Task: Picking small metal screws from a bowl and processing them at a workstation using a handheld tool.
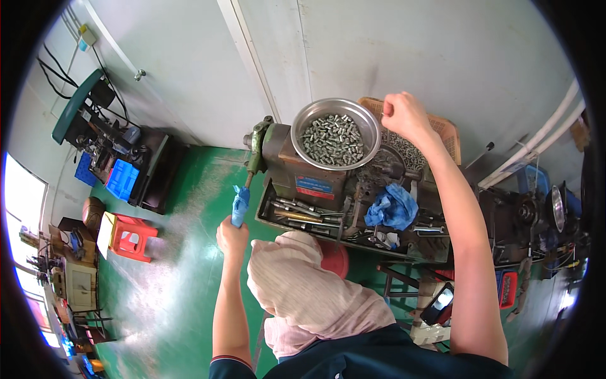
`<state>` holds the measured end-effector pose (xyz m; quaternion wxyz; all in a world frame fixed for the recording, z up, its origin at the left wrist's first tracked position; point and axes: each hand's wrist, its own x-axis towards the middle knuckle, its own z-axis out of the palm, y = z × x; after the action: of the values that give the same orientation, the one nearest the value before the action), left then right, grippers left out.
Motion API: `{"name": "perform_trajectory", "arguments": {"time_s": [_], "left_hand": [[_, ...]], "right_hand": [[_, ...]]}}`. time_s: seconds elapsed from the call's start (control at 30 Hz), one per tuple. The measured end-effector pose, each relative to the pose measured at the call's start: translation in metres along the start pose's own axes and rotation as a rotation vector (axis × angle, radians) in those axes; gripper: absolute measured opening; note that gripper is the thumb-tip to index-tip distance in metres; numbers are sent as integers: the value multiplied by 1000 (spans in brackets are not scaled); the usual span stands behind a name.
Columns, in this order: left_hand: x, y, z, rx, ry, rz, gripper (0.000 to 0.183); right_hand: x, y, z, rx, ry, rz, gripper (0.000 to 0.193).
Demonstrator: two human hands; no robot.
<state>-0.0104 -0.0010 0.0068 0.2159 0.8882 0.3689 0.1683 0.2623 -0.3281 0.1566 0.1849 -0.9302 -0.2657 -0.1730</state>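
My left hand point(233, 237) is wrapped round the end of a machine lever point(240, 206), whose grip is bound in blue material. The lever runs up to a green machine head point(275, 151). My right hand point(407, 117) is raised over the far right of the bench with its fingers pinched together. Whatever it holds, if anything, is too small to name. Just left of it a round steel bowl point(299, 120) holds many small metal parts point(334, 140). Below and beside the right hand stands an orange-brown basket point(449, 136) with more small metal parts.
A crumpled blue cloth point(392, 207) lies on the machine bed, right of a tray point(268, 215) of rod-shaped tools. A pinkish cloth point(303, 278) covers my lap. To the left stand a red stool point(136, 237) and another machine with a blue bin point(122, 179). A phone point(437, 304) lies at lower right.
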Motion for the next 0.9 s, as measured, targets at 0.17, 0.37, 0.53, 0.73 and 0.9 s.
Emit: {"name": "perform_trajectory", "arguments": {"time_s": [0.17,0.37,0.53,0.73,0.9], "left_hand": [[-1,2,-3,-2,10,-10,14],[3,-8,0,19,-17,-2,16],[-1,0,-3,-13,-16,-22,17],[0,0,-2,-13,-18,-10,18],[-2,0,-4,-30,-4,-7,18]], "right_hand": [[-41,23,52,318,-206,188,11],[-70,36,115,603,-336,293,19],[-68,26,103,561,-383,305,20],[-70,39,116,594,-348,270,17],[-69,26,106,532,-359,259,17]]}}
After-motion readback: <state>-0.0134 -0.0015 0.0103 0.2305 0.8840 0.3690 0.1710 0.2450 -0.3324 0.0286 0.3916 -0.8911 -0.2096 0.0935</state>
